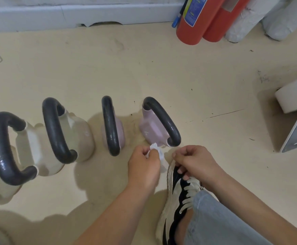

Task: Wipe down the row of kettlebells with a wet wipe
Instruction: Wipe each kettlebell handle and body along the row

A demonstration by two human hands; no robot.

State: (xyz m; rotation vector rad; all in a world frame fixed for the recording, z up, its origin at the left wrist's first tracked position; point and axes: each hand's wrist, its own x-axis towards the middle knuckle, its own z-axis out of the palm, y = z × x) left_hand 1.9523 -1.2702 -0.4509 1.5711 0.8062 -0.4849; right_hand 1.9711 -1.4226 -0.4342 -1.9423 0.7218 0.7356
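Four kettlebells stood in a row on the floor in the head view, two cream at the left and two pink at the right. The left hand pinched a crumpled wet wipe, just short of the near base of the rightmost pink kettlebell, which lay straight ahead (its black handle ran from far left to near right). The right hand, fingers curled above a shoe, was slightly farther off; whether it held anything could not be told.

Left cream kettlebell cut — left edge, extinguisher top cropped
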